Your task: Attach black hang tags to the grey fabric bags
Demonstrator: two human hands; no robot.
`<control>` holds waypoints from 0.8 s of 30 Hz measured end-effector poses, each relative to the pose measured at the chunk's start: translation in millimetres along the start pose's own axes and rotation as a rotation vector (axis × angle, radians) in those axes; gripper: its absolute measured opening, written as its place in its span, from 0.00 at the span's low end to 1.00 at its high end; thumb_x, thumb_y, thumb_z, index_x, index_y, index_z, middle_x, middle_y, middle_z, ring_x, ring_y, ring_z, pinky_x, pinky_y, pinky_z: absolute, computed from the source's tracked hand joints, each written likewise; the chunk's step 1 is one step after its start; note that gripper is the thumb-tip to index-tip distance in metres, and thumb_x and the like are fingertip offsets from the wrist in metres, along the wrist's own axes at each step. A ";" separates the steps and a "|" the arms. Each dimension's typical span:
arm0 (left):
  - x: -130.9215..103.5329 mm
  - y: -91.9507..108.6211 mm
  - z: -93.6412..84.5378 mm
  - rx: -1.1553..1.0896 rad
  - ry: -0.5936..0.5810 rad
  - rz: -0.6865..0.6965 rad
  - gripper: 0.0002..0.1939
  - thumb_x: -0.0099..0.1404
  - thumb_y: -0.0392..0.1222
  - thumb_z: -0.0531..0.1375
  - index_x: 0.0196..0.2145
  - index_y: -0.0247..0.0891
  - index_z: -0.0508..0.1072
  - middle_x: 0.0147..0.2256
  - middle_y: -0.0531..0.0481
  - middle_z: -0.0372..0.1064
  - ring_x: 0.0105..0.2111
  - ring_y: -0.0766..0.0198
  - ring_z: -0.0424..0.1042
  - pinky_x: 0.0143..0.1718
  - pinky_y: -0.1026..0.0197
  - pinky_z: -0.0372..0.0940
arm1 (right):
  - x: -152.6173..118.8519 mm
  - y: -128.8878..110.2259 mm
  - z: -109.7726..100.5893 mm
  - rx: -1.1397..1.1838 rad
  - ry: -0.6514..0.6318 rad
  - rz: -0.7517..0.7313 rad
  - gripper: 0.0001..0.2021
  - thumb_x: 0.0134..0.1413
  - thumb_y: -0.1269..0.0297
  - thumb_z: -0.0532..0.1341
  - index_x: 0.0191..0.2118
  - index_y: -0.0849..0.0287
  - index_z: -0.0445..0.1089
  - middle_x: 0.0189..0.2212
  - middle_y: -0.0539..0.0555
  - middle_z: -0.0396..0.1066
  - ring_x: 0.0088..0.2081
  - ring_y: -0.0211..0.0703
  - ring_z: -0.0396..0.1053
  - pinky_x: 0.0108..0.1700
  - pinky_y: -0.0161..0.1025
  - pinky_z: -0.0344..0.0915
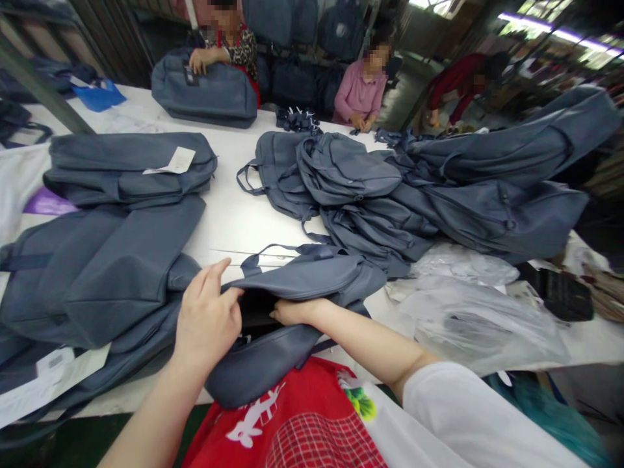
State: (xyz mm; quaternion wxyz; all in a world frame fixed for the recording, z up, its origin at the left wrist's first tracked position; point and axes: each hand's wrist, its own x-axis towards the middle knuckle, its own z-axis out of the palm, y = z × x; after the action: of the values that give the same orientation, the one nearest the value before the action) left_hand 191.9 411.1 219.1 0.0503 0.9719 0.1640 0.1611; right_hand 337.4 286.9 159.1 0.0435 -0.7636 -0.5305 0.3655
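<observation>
Right fingers sit inside the open bag

Bright tabletop — strip light glaring upper right — edges smeared.

open bag, its inside mostly hidden in shadow

The bag between the hands was slate blue, its interior nearly black, and the piled bags matched it. The apron was bright red (a white animal figure and a pale-lined check broke it up). The tabletop was white, one co-worker's shirt pink, another's sleeve leopard-spotted.
</observation>
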 end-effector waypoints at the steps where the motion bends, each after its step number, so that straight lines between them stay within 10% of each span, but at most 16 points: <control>1: -4.9 10.6 -2.8 -0.068 0.039 0.055 0.10 0.59 0.30 0.57 0.33 0.35 0.78 0.58 0.38 0.60 0.56 0.44 0.60 0.57 0.45 0.59 | -22.7 0.5 -11.2 0.015 0.007 -0.063 0.13 0.58 0.60 0.58 0.37 0.61 0.77 0.37 0.60 0.77 0.40 0.50 0.74 0.47 0.44 0.68; 5: -17.0 57.4 -0.2 -0.393 0.040 0.351 0.14 0.60 0.30 0.56 0.43 0.37 0.74 0.53 0.42 0.66 0.52 0.53 0.65 0.55 0.50 0.62 | -119.2 21.3 -51.9 0.234 0.189 -0.404 0.14 0.61 0.68 0.54 0.48 0.58 0.72 0.45 0.55 0.75 0.46 0.41 0.72 0.50 0.37 0.66; 9: 1.6 101.9 16.9 -0.363 -0.276 0.464 0.15 0.64 0.31 0.52 0.46 0.36 0.71 0.41 0.44 0.73 0.39 0.58 0.72 0.41 0.56 0.70 | -168.7 66.8 -57.7 0.321 0.562 -0.242 0.13 0.55 0.74 0.56 0.43 0.59 0.73 0.42 0.55 0.75 0.45 0.41 0.72 0.50 0.39 0.66; 12: 29.2 128.1 31.2 -0.130 -0.360 0.351 0.15 0.67 0.38 0.52 0.49 0.32 0.69 0.37 0.42 0.73 0.32 0.54 0.74 0.32 0.54 0.69 | -172.0 100.5 -40.0 0.209 0.823 -0.069 0.24 0.47 0.77 0.58 0.53 0.57 0.68 0.54 0.59 0.67 0.56 0.48 0.63 0.59 0.50 0.59; 17: 61.1 146.6 52.6 -0.030 -0.252 0.401 0.21 0.68 0.56 0.50 0.36 0.35 0.72 0.31 0.44 0.71 0.30 0.55 0.73 0.26 0.58 0.64 | -161.0 125.3 -13.1 0.200 0.826 -0.043 0.36 0.42 0.77 0.58 0.62 0.56 0.59 0.63 0.59 0.55 0.64 0.51 0.50 0.65 0.55 0.49; 24: 67.0 153.9 53.7 0.144 -0.098 0.497 0.20 0.71 0.48 0.45 0.50 0.36 0.70 0.30 0.44 0.70 0.29 0.57 0.71 0.26 0.59 0.61 | -156.4 125.4 -8.4 0.241 0.898 -0.039 0.32 0.46 0.71 0.62 0.60 0.55 0.60 0.61 0.59 0.58 0.63 0.49 0.52 0.64 0.52 0.50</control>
State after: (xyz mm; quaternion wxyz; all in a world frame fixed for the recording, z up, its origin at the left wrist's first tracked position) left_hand 316.0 286.3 211.4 -0.0521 0.9901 -0.0714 0.1093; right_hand 413.5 103.6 188.3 0.3640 -0.8256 -0.4274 0.0569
